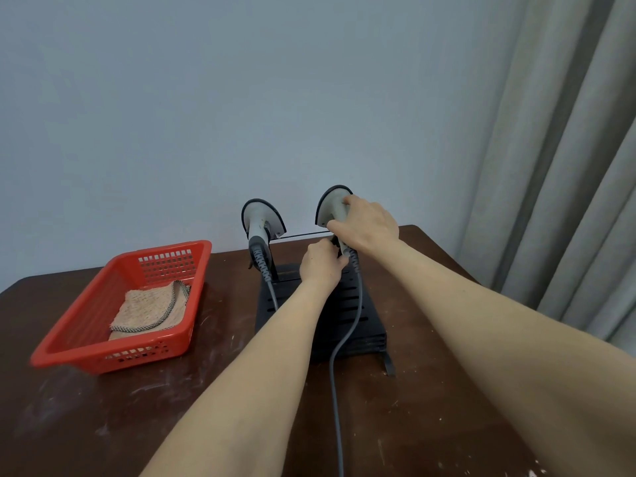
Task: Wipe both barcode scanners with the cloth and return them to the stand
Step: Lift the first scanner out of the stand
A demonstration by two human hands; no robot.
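Two scanners (262, 220) (331, 205), one cloth (151, 309), one stand (373, 325)

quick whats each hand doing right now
left hand: curled at the lower handle of the right scanner, grip cannot be told
right hand: closed round the right scanner

Blocking frame centre with the black stand (344, 304). Crowding its far end with the left scanner (261, 218) and the right scanner (331, 204), leaving only a narrow gap between them. Crossing the lower-middle approach with a grey cable (347, 339). Taking up the left with the red basket (86, 342), leaving a strip of bare table (227, 325) open beside the stand. Closing the right edge with the curtain (568, 166).
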